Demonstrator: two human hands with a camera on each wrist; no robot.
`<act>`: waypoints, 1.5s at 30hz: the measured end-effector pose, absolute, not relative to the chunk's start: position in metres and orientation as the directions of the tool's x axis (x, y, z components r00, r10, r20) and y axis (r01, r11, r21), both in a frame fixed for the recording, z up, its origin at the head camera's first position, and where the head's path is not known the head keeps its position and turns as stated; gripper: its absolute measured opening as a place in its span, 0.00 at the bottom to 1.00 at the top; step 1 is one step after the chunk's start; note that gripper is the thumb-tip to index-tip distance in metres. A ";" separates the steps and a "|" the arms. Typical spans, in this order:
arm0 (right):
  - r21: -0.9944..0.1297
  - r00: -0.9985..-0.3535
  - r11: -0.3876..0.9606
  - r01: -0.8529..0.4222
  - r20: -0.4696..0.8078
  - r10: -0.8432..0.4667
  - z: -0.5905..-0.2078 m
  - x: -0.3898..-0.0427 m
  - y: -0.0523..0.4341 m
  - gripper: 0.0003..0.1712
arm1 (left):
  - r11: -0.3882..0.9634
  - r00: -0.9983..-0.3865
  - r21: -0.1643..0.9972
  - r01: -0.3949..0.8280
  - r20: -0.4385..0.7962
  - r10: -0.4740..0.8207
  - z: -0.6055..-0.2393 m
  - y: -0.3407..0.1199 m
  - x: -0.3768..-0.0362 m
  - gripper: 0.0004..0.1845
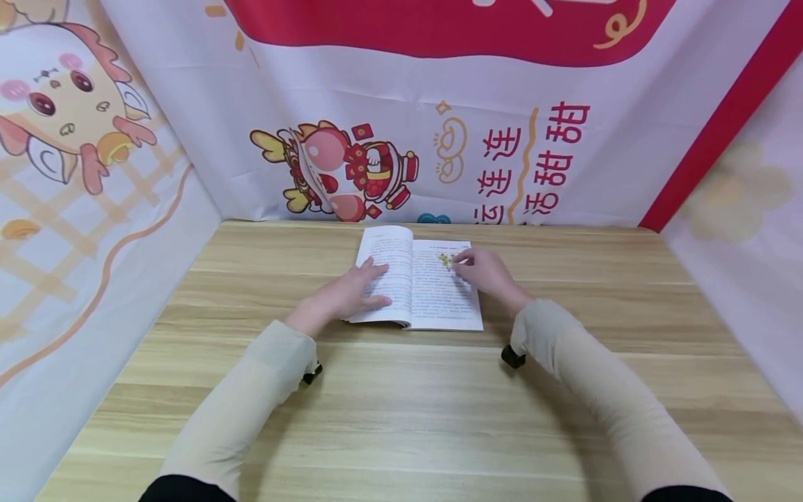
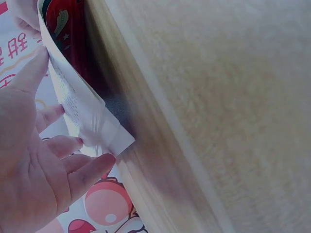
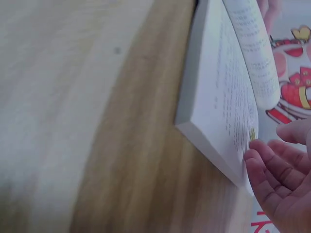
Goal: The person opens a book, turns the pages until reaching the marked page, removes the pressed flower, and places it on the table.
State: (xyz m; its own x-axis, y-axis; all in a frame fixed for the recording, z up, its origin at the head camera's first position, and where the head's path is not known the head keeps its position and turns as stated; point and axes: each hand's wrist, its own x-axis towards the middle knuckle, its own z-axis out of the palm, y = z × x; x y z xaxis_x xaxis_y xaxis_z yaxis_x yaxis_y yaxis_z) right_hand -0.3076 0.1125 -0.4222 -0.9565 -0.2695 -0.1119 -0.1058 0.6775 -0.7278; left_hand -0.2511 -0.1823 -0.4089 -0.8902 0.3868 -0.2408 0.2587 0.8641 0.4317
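Three printed cloth walls (image 1: 401, 139) stand around my workspace, white and red with cartoon figures and large red characters, and they are the biggest things before me. Below them lies the pale wood-grain tabletop (image 1: 401, 418), which fills the lower part of the head view. Both my forearms, in light beige sleeves (image 1: 251, 397), reach across it toward the far edge.

An open book (image 1: 417, 286) lies flat on the tabletop near the back cloth wall, about midway across, with printed text on both pages. The right wrist view shows its thick block of pages (image 3: 214, 111) resting on the wood, and one leaf (image 3: 252, 43) arching up above the rest. The left wrist view shows a page (image 2: 80, 111) curving up beside my fingers.

My left hand (image 1: 348, 293) rests on the book's left page with its fingers straight and spread, pressing the paper flat and grasping nothing. My right hand (image 1: 486, 273) lies on the right page, fingers loosely bent, their tips at a small yellow-green picture (image 1: 446, 260) printed near the top of that page. Whether those fingertips pinch the paper or only touch it I cannot tell.
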 end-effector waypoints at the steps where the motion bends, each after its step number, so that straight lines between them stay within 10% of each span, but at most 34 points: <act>1: -0.733 -0.959 0.674 -0.088 -0.121 -0.257 -0.423 -0.310 0.112 0.15 | 0.864 -0.889 0.433 0.258 -0.243 0.387 -0.409 -0.182 -0.251 0.43; 45: -0.622 -0.946 0.783 -0.005 -0.251 -0.206 -0.422 -0.336 0.103 0.07 | 0.860 -0.889 0.452 0.237 -0.255 0.379 -0.406 -0.179 -0.248 0.43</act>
